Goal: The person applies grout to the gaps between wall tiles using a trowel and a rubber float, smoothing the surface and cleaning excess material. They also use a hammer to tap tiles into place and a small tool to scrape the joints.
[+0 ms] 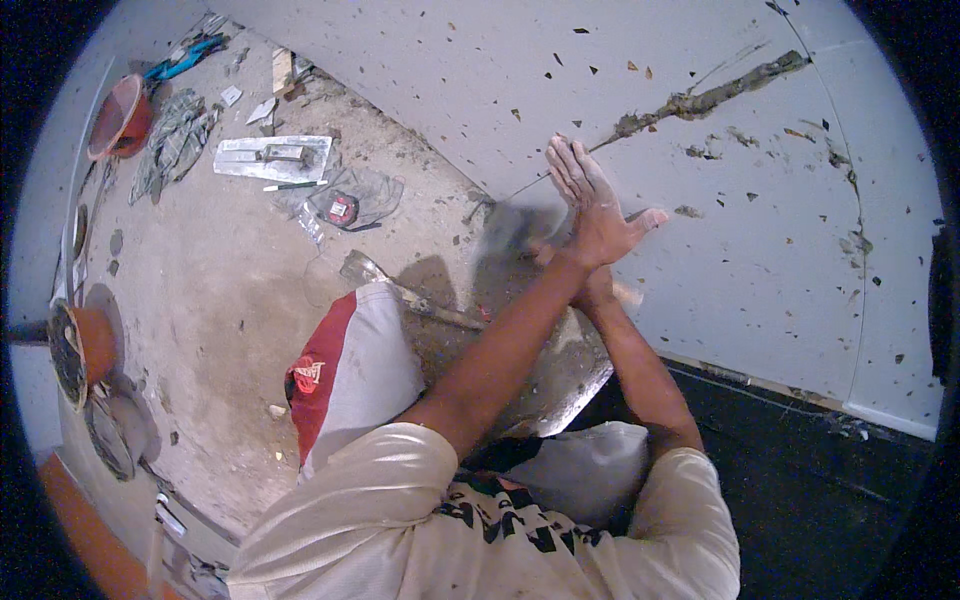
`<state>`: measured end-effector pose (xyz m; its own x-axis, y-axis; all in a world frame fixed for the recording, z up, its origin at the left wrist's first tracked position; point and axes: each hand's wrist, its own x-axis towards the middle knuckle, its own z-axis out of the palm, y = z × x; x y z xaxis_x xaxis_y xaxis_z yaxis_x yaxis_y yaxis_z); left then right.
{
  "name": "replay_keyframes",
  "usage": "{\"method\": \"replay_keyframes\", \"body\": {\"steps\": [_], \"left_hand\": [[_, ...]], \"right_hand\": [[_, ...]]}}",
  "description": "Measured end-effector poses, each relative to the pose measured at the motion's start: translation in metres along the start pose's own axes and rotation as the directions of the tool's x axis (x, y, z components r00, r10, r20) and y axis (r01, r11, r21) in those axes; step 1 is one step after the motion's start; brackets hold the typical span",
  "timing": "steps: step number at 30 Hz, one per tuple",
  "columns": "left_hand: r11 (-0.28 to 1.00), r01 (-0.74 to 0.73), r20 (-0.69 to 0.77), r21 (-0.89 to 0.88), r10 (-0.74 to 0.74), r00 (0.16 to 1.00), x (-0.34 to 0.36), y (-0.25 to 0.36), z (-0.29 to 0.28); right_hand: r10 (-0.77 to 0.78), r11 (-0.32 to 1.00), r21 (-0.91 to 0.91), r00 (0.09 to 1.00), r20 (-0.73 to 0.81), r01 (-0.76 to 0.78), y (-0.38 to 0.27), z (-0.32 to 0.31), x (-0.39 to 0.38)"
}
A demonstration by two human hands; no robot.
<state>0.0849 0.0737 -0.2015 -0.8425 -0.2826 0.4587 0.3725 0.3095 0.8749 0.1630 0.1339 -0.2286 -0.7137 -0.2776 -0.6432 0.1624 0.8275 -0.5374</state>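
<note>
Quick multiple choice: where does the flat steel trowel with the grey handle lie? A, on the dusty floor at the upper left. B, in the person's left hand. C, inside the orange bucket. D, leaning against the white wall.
A: the steel trowel lies flat on the dusty floor at the upper left, well away from the left hand, which is spread on the white wall.

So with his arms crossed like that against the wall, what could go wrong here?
The left hand lies flat on the white wall beside the rough mortar-filled groove, so a blurred swing from the right hand beneath it might strike fingers. Tools such as the trowel lie about the dusty floor, a possible trip hazard.
</note>
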Motion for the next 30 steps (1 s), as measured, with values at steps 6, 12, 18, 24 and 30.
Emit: {"method": "replay_keyframes", "body": {"steps": [6, 12, 18, 24, 30], "left_hand": [[0.998, 0.056, 0.109, -0.007, -0.055, 0.993, -0.004, 0.006, 0.003], [0.998, 0.059, 0.094, -0.026, -0.056, 0.994, -0.003, 0.007, 0.001], [0.999, 0.046, 0.072, -0.015, -0.045, 0.996, -0.001, 0.008, -0.001], [1.0, 0.013, 0.026, -0.014, -0.012, 1.0, -0.003, 0.001, 0.004], [0.999, 0.007, 0.011, -0.05, -0.006, 1.0, -0.002, 0.008, 0.006]], "right_hand": [[-0.27, 0.941, 0.135, 0.929, -0.254, 0.31, -0.022, 0.069, -0.034], [-0.081, 0.979, 0.179, 0.991, -0.103, 0.099, -0.009, 0.032, -0.018], [-0.244, 0.969, 0.023, 0.969, -0.045, 0.245, 0.028, 0.032, -0.02], [-0.316, 0.948, -0.081, 0.942, -0.116, 0.308, -0.036, 0.041, -0.049], [-0.085, 0.991, -0.109, 0.989, -0.118, 0.073, 0.01, 0.022, -0.015]]}}
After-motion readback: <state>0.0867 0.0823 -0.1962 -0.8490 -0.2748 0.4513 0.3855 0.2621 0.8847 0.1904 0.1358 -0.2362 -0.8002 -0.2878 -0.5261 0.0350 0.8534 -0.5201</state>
